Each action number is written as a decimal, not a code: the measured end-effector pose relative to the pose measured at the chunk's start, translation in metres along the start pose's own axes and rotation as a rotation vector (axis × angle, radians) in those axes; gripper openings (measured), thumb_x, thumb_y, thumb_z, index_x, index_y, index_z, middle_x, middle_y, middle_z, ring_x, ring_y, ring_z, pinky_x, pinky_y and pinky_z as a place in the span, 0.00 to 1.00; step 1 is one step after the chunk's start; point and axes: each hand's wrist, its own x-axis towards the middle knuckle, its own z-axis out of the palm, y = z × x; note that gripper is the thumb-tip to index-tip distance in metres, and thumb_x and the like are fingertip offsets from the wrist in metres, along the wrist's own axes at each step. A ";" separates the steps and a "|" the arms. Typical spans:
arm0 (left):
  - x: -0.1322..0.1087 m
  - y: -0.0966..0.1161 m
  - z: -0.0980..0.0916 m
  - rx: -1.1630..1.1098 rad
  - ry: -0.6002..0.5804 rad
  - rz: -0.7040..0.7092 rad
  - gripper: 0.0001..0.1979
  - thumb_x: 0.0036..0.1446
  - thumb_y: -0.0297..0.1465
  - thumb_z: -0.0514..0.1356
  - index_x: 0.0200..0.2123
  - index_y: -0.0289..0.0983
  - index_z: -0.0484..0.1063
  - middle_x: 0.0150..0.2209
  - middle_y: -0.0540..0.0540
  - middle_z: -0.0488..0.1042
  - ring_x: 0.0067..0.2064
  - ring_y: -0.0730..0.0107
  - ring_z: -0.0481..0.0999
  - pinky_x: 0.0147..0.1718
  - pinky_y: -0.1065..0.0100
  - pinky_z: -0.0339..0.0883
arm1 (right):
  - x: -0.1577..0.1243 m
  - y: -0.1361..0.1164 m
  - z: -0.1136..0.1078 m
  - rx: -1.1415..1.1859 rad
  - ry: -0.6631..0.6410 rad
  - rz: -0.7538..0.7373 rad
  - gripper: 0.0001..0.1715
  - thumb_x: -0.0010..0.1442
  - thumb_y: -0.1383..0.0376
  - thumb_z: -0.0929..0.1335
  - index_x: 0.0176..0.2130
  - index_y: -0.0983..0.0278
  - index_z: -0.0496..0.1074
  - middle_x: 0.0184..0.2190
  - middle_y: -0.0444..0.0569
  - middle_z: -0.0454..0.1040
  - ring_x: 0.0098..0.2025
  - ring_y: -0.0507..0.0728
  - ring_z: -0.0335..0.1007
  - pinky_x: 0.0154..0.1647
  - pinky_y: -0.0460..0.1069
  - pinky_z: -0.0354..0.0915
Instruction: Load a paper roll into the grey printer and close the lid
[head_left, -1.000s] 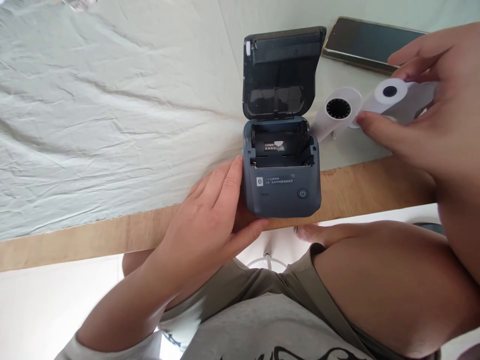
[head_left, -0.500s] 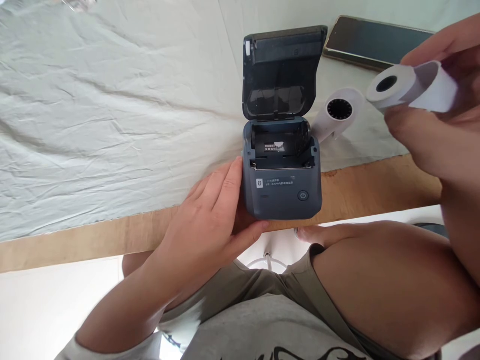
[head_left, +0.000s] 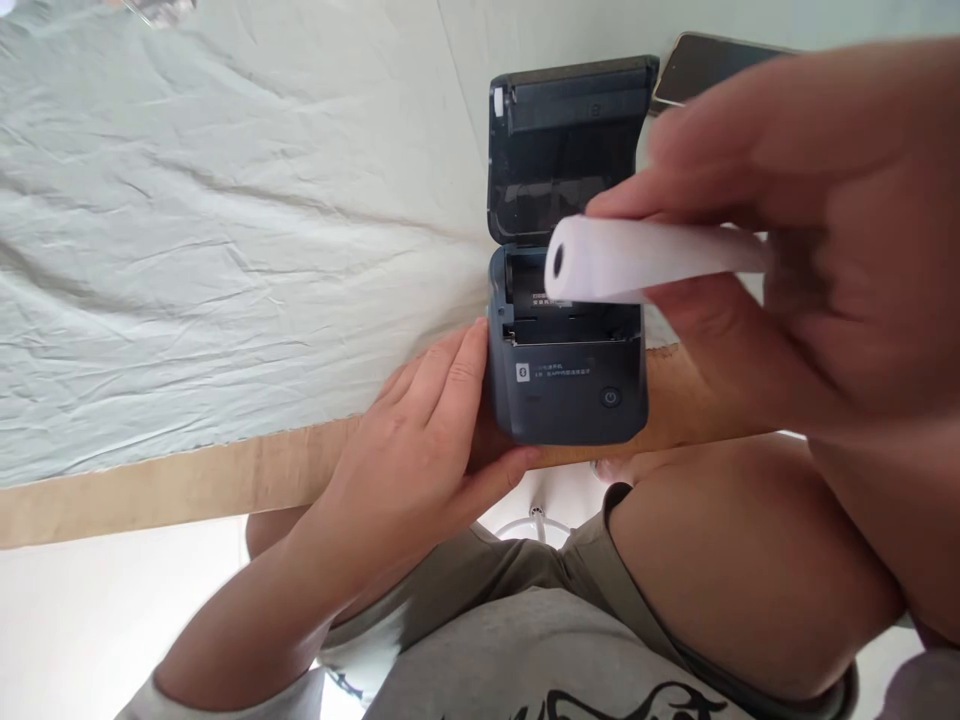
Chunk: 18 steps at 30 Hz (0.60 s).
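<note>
A dark blue label printer stands near the table's front edge with its lid raised and its paper bay exposed. My left hand steadies it, fingers along its left side and thumb at the lower front edge. In my right hand, pinched between thumb and fingers, is a white paper roll. The roll lies sideways above the bay, its hollow end facing left, and covers the bay's right part from view. Motion blurs the right hand.
A phone lies at the back right, partly behind my right hand. A crumpled pale cloth covers the table up to its bare wooden front edge. Something shiny and clear is cut off at the top left.
My right hand has brought the paper roll left, from beside the printer to over its bay, and turned it. The second white roll beside the printer is now hidden. The left hand stays put.
</note>
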 end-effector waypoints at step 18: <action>-0.002 0.000 0.000 -0.032 -0.016 0.008 0.41 0.84 0.50 0.60 0.84 0.31 0.53 0.76 0.26 0.75 0.75 0.42 0.79 0.73 0.47 0.79 | 0.020 -0.013 0.015 -0.228 -0.050 -0.083 0.07 0.82 0.62 0.64 0.49 0.55 0.71 0.44 0.35 0.87 0.36 0.50 0.80 0.38 0.51 0.69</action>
